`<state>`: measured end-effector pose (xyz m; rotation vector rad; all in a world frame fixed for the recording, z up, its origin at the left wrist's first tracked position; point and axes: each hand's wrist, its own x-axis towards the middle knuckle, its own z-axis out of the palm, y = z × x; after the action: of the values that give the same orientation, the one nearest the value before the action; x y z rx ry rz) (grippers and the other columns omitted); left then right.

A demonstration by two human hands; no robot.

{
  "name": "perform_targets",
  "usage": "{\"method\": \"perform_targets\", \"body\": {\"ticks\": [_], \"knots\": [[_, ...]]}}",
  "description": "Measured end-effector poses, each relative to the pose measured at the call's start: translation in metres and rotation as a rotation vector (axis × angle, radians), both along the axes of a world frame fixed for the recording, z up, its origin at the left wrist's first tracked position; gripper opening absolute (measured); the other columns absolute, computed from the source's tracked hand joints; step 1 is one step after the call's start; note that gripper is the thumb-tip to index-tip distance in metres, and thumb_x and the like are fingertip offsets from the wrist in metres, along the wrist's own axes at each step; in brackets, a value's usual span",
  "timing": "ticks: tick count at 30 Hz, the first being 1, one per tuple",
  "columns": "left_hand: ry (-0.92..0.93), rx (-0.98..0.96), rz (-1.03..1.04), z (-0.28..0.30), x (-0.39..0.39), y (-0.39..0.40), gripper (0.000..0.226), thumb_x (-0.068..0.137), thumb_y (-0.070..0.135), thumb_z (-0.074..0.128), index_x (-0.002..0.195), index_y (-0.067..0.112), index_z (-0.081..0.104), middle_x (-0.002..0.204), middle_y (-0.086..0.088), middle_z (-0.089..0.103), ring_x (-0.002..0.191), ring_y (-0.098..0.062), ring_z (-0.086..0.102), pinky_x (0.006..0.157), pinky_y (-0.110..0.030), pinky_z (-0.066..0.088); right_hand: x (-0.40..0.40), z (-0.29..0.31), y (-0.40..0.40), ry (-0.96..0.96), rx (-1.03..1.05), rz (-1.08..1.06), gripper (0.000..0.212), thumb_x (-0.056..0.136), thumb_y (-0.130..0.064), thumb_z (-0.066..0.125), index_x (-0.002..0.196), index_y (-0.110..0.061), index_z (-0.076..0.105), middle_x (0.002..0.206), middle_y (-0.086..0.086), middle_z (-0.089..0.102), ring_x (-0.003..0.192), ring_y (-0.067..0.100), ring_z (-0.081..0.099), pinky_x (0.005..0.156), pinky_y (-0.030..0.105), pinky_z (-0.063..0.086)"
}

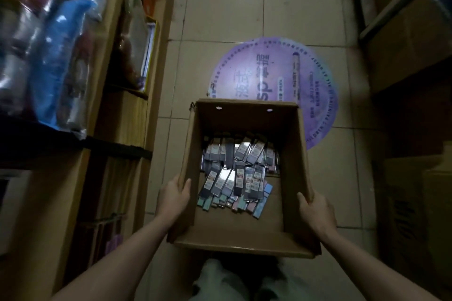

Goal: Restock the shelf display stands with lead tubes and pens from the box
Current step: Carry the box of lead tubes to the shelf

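We held the box (242, 234) level, left hand (174, 194) and right hand (315, 210) each gripping a side wall, so the lead tubes (236, 173) stayed put.

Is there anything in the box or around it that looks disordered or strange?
Yes. The lead tubes lie in a loose, crisscrossed heap inside the cardboard box, not in rows. Nothing appears spilled or damaged.

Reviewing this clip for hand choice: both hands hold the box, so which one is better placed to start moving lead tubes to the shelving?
Probably the left hand. The shelving stands on its side, while the right hand grips the box wall on the far side and could go on steadying it. The lead tubes lie between both.
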<state>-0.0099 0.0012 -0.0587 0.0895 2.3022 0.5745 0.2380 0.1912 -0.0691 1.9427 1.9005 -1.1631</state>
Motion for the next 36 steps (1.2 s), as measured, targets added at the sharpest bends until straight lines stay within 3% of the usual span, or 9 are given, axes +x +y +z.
{"method": "perform_targets", "body": {"ticks": [5, 10, 14, 18, 23, 26, 28, 31, 36], "knots": [[0.022, 0.001, -0.04, 0.144, 0.003, -0.016, 0.046, 0.099, 0.031, 0.051, 0.135, 0.003, 0.051, 0.119, -0.018, 0.063, 0.111, -0.031, 0.059, 0.091, -0.038, 0.049, 0.007, 0.139, -0.01, -0.033, -0.052, 0.0, 0.025, 0.096, -0.029, 0.055, 0.11, -0.01, 0.063, 0.091, 0.013, 0.068, 0.085, 0.034, 0.066, 0.074, 0.045, 0.057], [0.088, 0.063, -0.123, 0.286, -0.008, -0.021, 0.022, 0.098, 0.031, 0.052, 0.08, 0.021, 0.059, 0.064, -0.002, 0.058, 0.06, -0.02, 0.058, 0.051, -0.026, 0.043, 0.003, 0.29, -0.012, 0.004, -0.04, 0.019, 0.021, 0.097, -0.023, 0.054, 0.112, -0.009, 0.061, 0.085, 0.012, 0.067, 0.075, 0.028, 0.067, 0.066, 0.042, 0.058], [0.151, 0.091, -0.177, 0.372, -0.021, -0.012, 0.027, 0.098, 0.037, 0.051, 0.106, 0.016, 0.066, 0.071, 0.007, 0.063, 0.063, -0.005, 0.059, 0.05, -0.017, 0.036, -0.005, 0.384, -0.008, 0.036, -0.014, -0.004, 0.021, 0.098, -0.021, 0.054, 0.11, -0.006, 0.062, 0.074, 0.007, 0.065, 0.058, 0.017, 0.061, 0.045, 0.026, 0.046], [0.172, 0.11, -0.191, 0.431, -0.037, 0.003, 0.045, 0.097, 0.041, 0.049, 0.118, 0.004, 0.062, 0.096, -0.019, 0.07, 0.089, -0.031, 0.066, 0.069, -0.033, 0.049, -0.017, 0.45, 0.004, 0.058, 0.057, -0.029, 0.012, 0.097, -0.021, 0.055, 0.094, -0.011, 0.061, 0.062, 0.003, 0.059, 0.048, 0.012, 0.055, 0.041, 0.023, 0.043], [0.194, 0.175, -0.206, 0.484, -0.054, 0.041, 0.039, 0.099, 0.036, 0.047, 0.107, 0.001, 0.061, 0.091, -0.024, 0.065, 0.083, -0.032, 0.066, 0.077, -0.048, 0.054, -0.032, 0.5, 0.036, 0.076, 0.143, -0.058, 0.02, 0.096, -0.025, 0.058, 0.111, -0.013, 0.062, 0.067, -0.001, 0.062, 0.052, 0.011, 0.06, 0.038, 0.018, 0.04], [0.204, 0.196, -0.221, 0.498, -0.068, 0.071, 0.029, 0.099, 0.032, 0.048, 0.091, 0.007, 0.06, 0.063, -0.008, 0.054, 0.051, -0.017, 0.052, 0.054, -0.042, 0.052, -0.041, 0.511, 0.064, 0.085, 0.165, -0.085, 0.027, 0.095, -0.027, 0.058, 0.119, -0.015, 0.06, 0.07, -0.003, 0.063, 0.055, 0.009, 0.062, 0.039, 0.016, 0.041], [0.204, 0.175, -0.241, 0.504, -0.081, 0.1, 0.034, 0.099, 0.033, 0.047, 0.103, 0.003, 0.061, 0.06, -0.007, 0.053, 0.05, -0.017, 0.052, 0.045, -0.033, 0.044, -0.052, 0.515, 0.09, 0.073, 0.184, -0.1, 0.026, 0.095, -0.027, 0.058, 0.119, -0.016, 0.061, 0.071, -0.005, 0.062, 0.057, 0.006, 0.062, 0.04, 0.015, 0.04], [0.191, 0.184, -0.257, 0.513, -0.105, 0.154, 0.035, 0.1, 0.035, 0.046, 0.114, 0.007, 0.061, 0.061, -0.011, 0.057, 0.054, -0.021, 0.057, 0.047, -0.027, 0.039, -0.076, 0.52, 0.142, 0.062, 0.188, -0.077, 0.029, 0.096, -0.027, 0.057, 0.122, -0.015, 0.061, 0.079, -0.006, 0.063, 0.065, 0.006, 0.061, 0.046, 0.016, 0.041], [0.205, 0.164, -0.233, 0.526, -0.158, 0.241, 0.032, 0.099, 0.034, 0.049, 0.091, 0.005, 0.062, 0.054, 0.0, 0.048, 0.047, -0.014, 0.048, 0.045, -0.026, 0.037, -0.13, 0.536, 0.238, 0.052, 0.188, -0.007, 0.026, 0.096, -0.026, 0.057, 0.117, -0.011, 0.063, 0.084, 0.002, 0.067, 0.065, 0.01, 0.063, 0.048, 0.017, 0.043]]}}
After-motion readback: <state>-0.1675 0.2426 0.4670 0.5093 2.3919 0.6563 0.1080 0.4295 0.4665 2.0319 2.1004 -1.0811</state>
